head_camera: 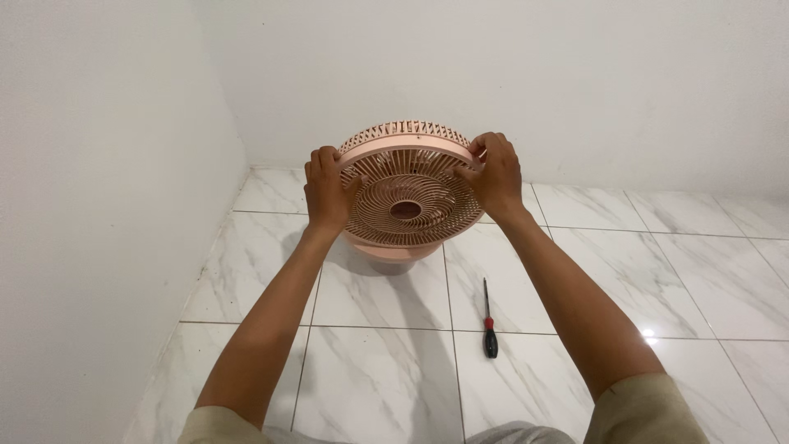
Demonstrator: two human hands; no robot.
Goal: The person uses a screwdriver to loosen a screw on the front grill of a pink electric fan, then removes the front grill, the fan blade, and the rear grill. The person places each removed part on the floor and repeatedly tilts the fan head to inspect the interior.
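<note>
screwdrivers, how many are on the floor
1. The screwdriver lies on the tiled floor, below the pink fan grille held by both hands; the fan could hide others.

Bare home room, marble-tiled floor, white walls

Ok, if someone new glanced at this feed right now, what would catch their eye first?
The round pink fan grille, held up in mid-frame over the white marble-look floor tiles, with the left hand and right hand gripping its opposite edges. Next, the screwdriver with a red and black handle, lying alone on the tiles below and to the right of the grille.
</note>
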